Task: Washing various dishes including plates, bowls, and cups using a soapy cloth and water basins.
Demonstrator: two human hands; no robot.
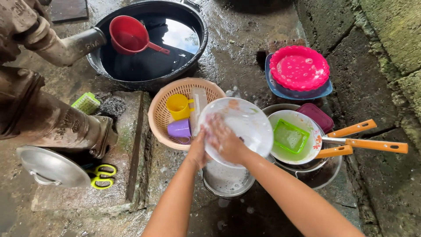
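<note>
Two hands on one soapy white plate (245,127) above steel pot (228,180): left hand (198,149) gripping plate's lower edge, right hand (223,138) spread flat on its face; beside it, woven basket (160,118) with yellow cup (179,106), purple cup (180,129).

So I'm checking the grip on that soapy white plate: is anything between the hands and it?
Nothing visible. The right hand lies flat on the face of the white plate, covered in suds, and the left hand holds its lower left edge. Whether a sponge sits under the right palm cannot be told.
</note>
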